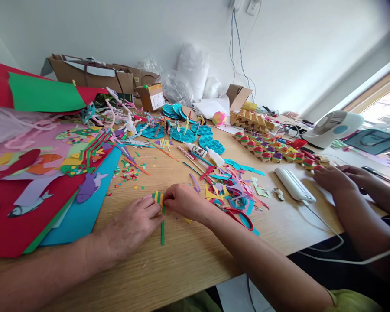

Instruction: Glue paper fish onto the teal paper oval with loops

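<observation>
A small yellow paper cutout with green stripes lies on the wooden table in front of me. My left hand holds it down from the left, fingers closed together over its edge. A narrow green paper strip crosses its right side and sticks out towards me. At the strip's upper end, the thumb and fingers of my right hand are pinched together; the fingertips partly cover the strip. Just right of that hand lie mixed paper scraps and red-handled scissors.
Coloured sheets with paper fish cover the left side. Beyond my hands are small paper bits, glue bottles and teal discs. Painted egg cartons, a white power bank and another person's hands are on the right.
</observation>
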The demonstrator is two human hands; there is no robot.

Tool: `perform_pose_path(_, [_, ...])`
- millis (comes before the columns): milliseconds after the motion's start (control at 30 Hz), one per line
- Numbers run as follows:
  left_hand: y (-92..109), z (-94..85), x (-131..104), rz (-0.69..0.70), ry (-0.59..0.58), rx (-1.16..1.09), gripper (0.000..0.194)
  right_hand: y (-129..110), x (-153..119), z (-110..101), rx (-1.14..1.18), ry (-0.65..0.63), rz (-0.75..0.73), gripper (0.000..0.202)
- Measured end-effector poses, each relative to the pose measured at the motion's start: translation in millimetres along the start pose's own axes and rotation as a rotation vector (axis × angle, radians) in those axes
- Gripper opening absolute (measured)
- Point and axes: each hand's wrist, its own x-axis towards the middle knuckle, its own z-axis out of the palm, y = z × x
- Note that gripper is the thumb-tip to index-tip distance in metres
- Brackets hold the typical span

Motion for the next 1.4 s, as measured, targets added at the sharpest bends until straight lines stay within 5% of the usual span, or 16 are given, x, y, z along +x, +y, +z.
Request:
perform_pose_path(1033, [9,-1.3,-11,-0.011,-0.025,0.155,0.030,1,19,-14,-0.165,0.079,0.065,0.029])
perform_pose_path(1400, [3,0.4,-14,0.001,0.053,0.116,0.027,1,-19,-22,-0.094,0.209,-0.012,0.021])
